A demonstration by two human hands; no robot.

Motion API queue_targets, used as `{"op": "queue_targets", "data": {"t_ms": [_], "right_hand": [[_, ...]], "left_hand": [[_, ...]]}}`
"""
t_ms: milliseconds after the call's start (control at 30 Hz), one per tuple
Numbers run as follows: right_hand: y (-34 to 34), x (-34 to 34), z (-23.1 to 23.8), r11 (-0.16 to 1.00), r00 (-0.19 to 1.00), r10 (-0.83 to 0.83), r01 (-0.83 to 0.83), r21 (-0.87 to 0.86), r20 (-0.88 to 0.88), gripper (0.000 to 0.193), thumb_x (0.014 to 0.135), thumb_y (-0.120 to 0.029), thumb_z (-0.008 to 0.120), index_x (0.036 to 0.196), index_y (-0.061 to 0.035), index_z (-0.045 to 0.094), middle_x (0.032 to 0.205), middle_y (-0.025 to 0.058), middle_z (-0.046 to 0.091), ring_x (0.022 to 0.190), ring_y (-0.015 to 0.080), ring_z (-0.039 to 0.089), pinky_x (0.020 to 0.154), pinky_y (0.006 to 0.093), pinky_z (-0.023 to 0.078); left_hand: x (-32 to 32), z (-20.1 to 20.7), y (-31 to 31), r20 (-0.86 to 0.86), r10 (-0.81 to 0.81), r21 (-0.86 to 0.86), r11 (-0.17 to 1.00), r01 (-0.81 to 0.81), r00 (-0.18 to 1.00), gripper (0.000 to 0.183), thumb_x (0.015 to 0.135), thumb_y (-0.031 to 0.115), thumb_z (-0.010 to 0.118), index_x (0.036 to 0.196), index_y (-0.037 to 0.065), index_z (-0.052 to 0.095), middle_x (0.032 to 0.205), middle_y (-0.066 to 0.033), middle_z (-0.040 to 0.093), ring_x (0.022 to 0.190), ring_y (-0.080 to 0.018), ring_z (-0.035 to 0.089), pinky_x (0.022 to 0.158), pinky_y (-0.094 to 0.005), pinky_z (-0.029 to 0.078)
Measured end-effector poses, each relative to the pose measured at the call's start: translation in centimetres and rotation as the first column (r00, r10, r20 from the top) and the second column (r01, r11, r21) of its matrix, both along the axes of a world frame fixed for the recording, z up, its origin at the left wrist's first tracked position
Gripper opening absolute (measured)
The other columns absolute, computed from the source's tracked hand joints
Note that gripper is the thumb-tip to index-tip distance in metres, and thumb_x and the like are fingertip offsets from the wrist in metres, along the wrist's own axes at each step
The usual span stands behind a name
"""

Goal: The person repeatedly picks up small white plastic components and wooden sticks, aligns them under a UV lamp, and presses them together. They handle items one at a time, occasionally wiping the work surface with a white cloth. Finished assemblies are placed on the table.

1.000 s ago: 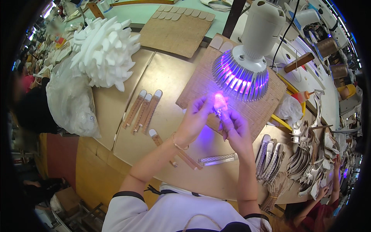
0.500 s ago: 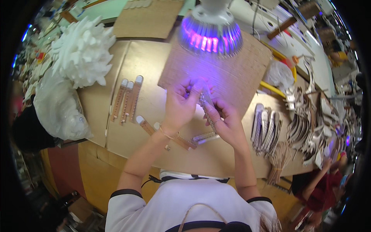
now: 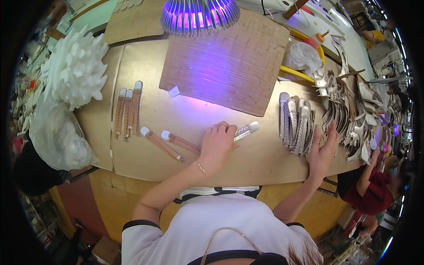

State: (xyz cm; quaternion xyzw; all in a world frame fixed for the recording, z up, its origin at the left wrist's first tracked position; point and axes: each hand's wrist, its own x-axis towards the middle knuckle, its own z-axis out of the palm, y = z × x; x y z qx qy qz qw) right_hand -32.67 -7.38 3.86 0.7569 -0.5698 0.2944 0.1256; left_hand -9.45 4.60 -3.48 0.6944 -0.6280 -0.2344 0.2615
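From where I stand, the left hand (image 3: 218,143) lies curled over a silver braided strap with a pale rounded tip (image 3: 247,130) on the tan counter (image 3: 265,165); I can't tell whether its fingers grip it. The right hand (image 3: 322,150) is spread, visibly holding nothing, beside a heap of silver braided straps (image 3: 297,123). A careless sweep there could topple the heap into the crowded stack of curved, pale cut pieces (image 3: 344,119). The left wrist could drag the brown strap with a white rounded end (image 3: 181,141) close beside it. Beyond, a brown cardboard sheet (image 3: 247,57) and a finned metal lamp glowing purple (image 3: 198,17) crowd the far side.
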Motion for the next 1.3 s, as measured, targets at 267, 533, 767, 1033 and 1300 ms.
{"op": "queue_targets", "data": {"t_ms": [267, 533, 767, 1033, 1300], "right_hand": [[3.5, 5.3, -2.4, 0.641, 0.816, 0.115, -0.497, 0.586, 0.566, 0.023, 0.091, -0.013, 0.062, 0.109, 0.0025, 0.063, 0.097, 0.0099, 0.062, 0.087, 0.0175, 0.058, 0.077, 0.0304, 0.046], [4.9, 11.6, -2.8, 0.403, 0.354, -0.062, -0.846, 0.348, 0.933, 0.021, 0.097, -0.017, 0.056, 0.101, 0.003, 0.062, 0.089, 0.0071, 0.063, 0.082, 0.0132, 0.06, 0.077, 0.026, 0.047], [1.0, 9.7, -4.1, 0.38, 0.389, -0.186, -0.818, 0.431, 0.902, 0.022, 0.1, -0.019, 0.05, 0.103, 0.0001, 0.06, 0.083, 0.0049, 0.062, 0.071, 0.0117, 0.059, 0.069, 0.0245, 0.049], [0.8, 9.9, -8.8, 0.427, 0.572, -0.124, -0.707, 0.564, 0.811, 0.026, 0.096, -0.023, 0.056, 0.103, 0.0017, 0.06, 0.08, 0.0057, 0.059, 0.069, 0.0132, 0.055, 0.063, 0.027, 0.045], [0.4, 10.1, -8.3, 0.504, 0.726, 0.141, -0.638, 0.582, 0.673, 0.025, 0.092, -0.02, 0.056, 0.091, 0.0047, 0.057, 0.087, 0.0172, 0.049, 0.08, 0.0309, 0.051, 0.073, 0.0389, 0.042]], "left_hand": [[0.5, 1.3, -0.4, -0.488, 0.141, -0.103, 0.971, -0.217, 0.861, 0.029, 0.076, 0.014, 0.075, 0.096, 0.001, 0.059, 0.074, -0.0104, 0.058, 0.062, -0.0247, 0.057, 0.056, -0.0341, 0.046], [1.3, 3.7, 0.2, -0.516, -0.011, -0.207, 0.972, -0.112, 0.856, 0.03, 0.077, 0.016, 0.074, 0.099, -0.002, 0.064, 0.075, -0.0097, 0.06, 0.063, -0.0191, 0.057, 0.058, -0.0327, 0.047], [10.3, 1.7, -4.4, -0.408, 0.156, -0.091, 0.973, -0.21, 0.899, 0.032, 0.085, 0.021, 0.068, 0.11, 0.001, 0.063, 0.097, -0.0097, 0.065, 0.08, -0.0212, 0.064, 0.068, -0.0332, 0.051], [17.7, 1.5, -23.2, -0.235, 0.095, -0.533, 0.819, -0.21, 0.967, 0.023, 0.087, 0.017, 0.064, 0.105, 0.003, 0.064, 0.111, -0.0151, 0.058, 0.103, -0.0303, 0.057, 0.088, -0.0416, 0.046], [17.0, 3.9, -27.0, 0.21, 0.216, -0.393, 0.912, -0.12, 0.953, 0.014, 0.083, 0.012, 0.066, 0.089, 0.0, 0.06, 0.109, -0.0172, 0.054, 0.102, -0.0356, 0.054, 0.088, -0.0417, 0.045]]}}
